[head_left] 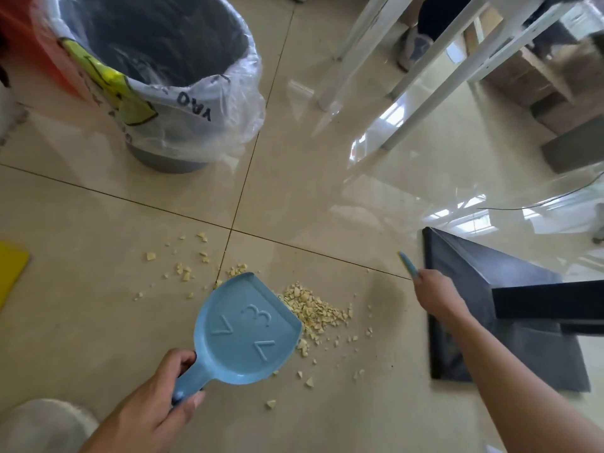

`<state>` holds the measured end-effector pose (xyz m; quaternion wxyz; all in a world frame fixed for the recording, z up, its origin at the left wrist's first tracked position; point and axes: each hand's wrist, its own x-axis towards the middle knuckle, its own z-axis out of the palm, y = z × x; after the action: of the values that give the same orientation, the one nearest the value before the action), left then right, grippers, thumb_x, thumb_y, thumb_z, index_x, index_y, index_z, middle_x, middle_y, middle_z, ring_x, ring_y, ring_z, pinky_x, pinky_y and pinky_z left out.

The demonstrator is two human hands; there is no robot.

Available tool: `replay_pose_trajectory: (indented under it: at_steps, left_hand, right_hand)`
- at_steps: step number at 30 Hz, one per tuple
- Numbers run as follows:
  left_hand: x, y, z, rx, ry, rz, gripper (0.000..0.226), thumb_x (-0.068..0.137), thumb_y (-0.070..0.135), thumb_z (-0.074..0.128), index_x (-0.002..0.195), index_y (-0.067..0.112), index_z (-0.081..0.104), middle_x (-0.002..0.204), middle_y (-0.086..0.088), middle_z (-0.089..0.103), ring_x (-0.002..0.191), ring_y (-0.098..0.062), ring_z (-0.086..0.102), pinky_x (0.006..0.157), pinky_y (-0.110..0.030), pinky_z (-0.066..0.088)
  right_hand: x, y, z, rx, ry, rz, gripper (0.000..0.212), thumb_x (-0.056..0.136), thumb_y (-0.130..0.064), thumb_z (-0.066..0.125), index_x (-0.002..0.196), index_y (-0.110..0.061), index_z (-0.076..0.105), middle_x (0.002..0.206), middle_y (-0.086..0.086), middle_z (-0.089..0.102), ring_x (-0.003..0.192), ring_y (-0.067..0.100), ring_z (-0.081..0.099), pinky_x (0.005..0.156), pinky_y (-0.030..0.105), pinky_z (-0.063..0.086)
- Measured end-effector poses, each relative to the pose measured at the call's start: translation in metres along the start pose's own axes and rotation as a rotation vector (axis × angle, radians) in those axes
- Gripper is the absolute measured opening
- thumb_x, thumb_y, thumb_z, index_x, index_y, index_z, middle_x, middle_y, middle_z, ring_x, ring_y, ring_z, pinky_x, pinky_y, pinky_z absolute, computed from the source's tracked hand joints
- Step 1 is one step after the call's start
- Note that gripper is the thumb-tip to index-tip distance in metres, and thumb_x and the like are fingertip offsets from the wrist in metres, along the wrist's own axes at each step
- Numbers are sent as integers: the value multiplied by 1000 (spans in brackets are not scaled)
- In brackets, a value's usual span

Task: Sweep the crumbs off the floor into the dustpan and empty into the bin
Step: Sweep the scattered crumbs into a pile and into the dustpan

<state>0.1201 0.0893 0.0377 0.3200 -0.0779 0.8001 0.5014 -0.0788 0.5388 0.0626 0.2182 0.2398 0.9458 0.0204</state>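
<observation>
Left hand (153,397): clenched on handle of dustpan (246,328), mouth beside crumbs (313,310).
Right hand (436,294): grasping blurred brush (408,264).
Bin (157,76): well apart.
Risk: hard sweep scattering crumbs past pan.

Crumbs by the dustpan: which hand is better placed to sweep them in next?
Right. The right hand holds a brush handle beside the main crumbs; the left hand is busy holding the dustpan against that pile.
</observation>
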Motion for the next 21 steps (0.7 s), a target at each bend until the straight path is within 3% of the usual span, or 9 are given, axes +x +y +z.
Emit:
replay_pose_trajectory:
  at_steps: [2, 5, 7, 9, 11, 13, 14, 17, 21]
  left_hand:
    - [2, -1, -2, 4, 11, -9, 35, 95, 18, 66, 116, 34, 42, 99, 45, 53, 64, -2, 57, 65, -21, 45]
    - [2, 0, -4, 9, 56, -10, 33, 97, 23, 64, 114, 38, 40, 98, 23, 63, 73, -2, 59, 66, -17, 46]
    - [1, 0, -3, 0, 55, -35, 31, 98, 26, 62, 116, 40, 40, 99, 11, 64, 81, -3, 59, 72, -18, 48]
    - [-1, -1, -3, 17, 30, -50, 30, 98, 25, 61, 118, 37, 42, 102, 10, 64, 75, -4, 58, 72, -22, 49]
    - [-4, 0, -1, 29, 14, -61, 30, 97, 24, 62, 117, 36, 43, 100, 8, 64, 75, -5, 58, 73, -22, 49]
    - [-5, 0, 1, 27, 9, -67, 32, 96, 22, 64, 115, 38, 44, 97, 6, 64, 77, -7, 60, 71, -20, 49]
    - [-5, 0, 3, 26, 6, -61, 33, 96, 21, 64, 114, 39, 43, 98, 9, 64, 75, -6, 60, 69, -19, 48]
    - [-4, 0, 7, 33, -20, -31, 35, 96, 19, 65, 116, 37, 43, 108, 39, 52, 76, -6, 59, 65, -17, 44]
    - [1, -5, 11, 25, -33, 9, 35, 96, 15, 66, 117, 33, 44, 115, 35, 47, 85, -14, 60, 66, -16, 44]
  right_hand:
    - [20, 29, 10, 2, -46, 194, 27, 97, -8, 43, 108, 3, 65, 97, 18, 67, 77, 31, 64, 64, 35, 53]
    - [31, 35, 33, 39, -76, 282, 27, 96, -7, 42, 108, 5, 62, 106, 22, 68, 84, 36, 68, 70, 41, 59]
    - [32, 10, 43, 75, -65, 238, 28, 94, -6, 41, 108, 5, 62, 110, 25, 68, 90, 40, 70, 73, 42, 59]
    - [25, -21, 49, 97, -70, 165, 26, 90, -8, 42, 106, -1, 61, 110, 25, 69, 93, 40, 69, 81, 44, 58]
    - [7, -44, 52, 81, -85, 95, 23, 89, -13, 44, 101, -6, 61, 106, 22, 71, 83, 34, 65, 74, 37, 53]
    - [-17, -61, 57, 30, -91, 26, 28, 92, -14, 44, 109, -4, 64, 103, 20, 70, 83, 35, 64, 69, 33, 44]
    - [-30, -67, 62, 10, -97, -11, 30, 94, -13, 44, 113, -4, 64, 107, 21, 70, 90, 37, 67, 69, 32, 42]
    - [-74, -80, 76, -66, -147, -183, 29, 94, -10, 43, 112, -1, 65, 113, 23, 70, 101, 40, 69, 70, 36, 46]
    - [-114, -73, 74, -171, -214, -376, 20, 95, -12, 42, 91, -14, 61, 98, 19, 72, 88, 38, 70, 62, 35, 44]
